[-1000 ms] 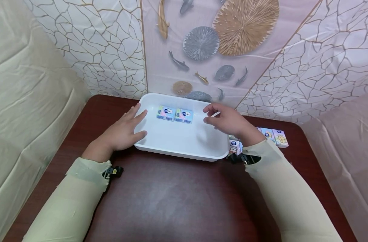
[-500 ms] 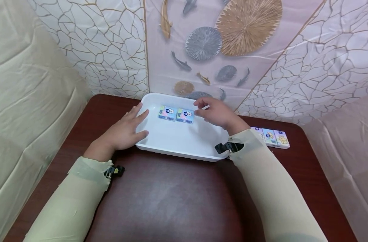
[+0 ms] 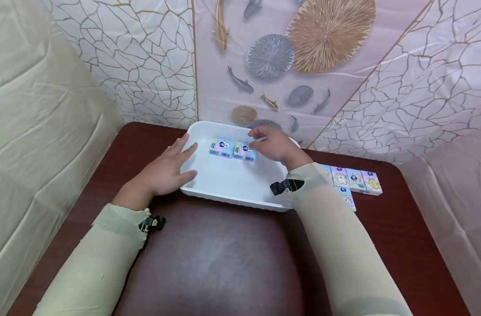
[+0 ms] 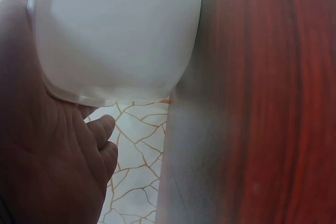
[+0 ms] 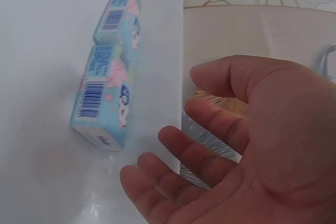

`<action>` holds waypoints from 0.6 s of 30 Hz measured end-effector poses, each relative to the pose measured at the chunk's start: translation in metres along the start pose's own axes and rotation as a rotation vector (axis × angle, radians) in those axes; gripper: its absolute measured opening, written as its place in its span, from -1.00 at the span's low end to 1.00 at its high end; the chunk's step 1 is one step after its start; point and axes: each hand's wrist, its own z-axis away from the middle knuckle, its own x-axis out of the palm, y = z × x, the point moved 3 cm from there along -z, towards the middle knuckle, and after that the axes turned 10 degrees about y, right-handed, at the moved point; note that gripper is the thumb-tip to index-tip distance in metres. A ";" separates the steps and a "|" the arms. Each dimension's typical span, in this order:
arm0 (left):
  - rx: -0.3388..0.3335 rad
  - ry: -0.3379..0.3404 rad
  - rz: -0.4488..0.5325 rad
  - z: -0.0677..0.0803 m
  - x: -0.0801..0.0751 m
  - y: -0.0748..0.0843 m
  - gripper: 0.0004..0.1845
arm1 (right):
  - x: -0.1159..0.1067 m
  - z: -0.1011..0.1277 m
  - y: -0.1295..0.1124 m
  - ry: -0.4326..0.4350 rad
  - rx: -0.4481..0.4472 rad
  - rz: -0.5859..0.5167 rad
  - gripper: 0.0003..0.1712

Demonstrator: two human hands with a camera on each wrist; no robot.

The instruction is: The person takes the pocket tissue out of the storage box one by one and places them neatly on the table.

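Observation:
In the head view a white plastic tray [image 3: 228, 184] stands at the back of the table. Two small pastel printed packs, like pocket tissues, lie side by side in it: a left pack [image 3: 220, 148] and a right pack [image 3: 243, 152]. My left hand [image 3: 163, 171] rests with spread fingers along the tray's left rim; the left wrist view shows its palm [image 4: 47, 145] against the outer wall. Above the tray my right hand [image 3: 273, 144] hovers by the right pack, fingers loosely bent and holding nothing. From the right wrist, that pack [image 5: 100, 93] is apart from the fingertips.
Several similar packs [image 3: 355, 177] lie on the dark wood table [image 3: 406, 228] right of the tray, partly behind my right forearm. A patterned cloth wall [image 3: 157, 66] rises right behind the tray. Pale cloth hangs at both sides.
My right hand has moved left over the tray, from its right end to the right pack. The left hand stays on the rim. The whole view has shifted slightly.

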 end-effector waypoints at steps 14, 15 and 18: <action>-0.012 -0.006 -0.008 -0.001 0.001 0.001 -0.09 | 0.023 -0.015 0.019 -0.035 0.047 -0.020 -0.37; -0.012 -0.006 -0.009 -0.001 0.001 0.002 -0.09 | 0.025 -0.016 0.021 -0.036 0.048 -0.012 -0.37; -0.011 -0.006 -0.007 -0.002 0.001 0.002 -0.09 | 0.030 -0.016 0.024 -0.032 0.048 0.024 -0.36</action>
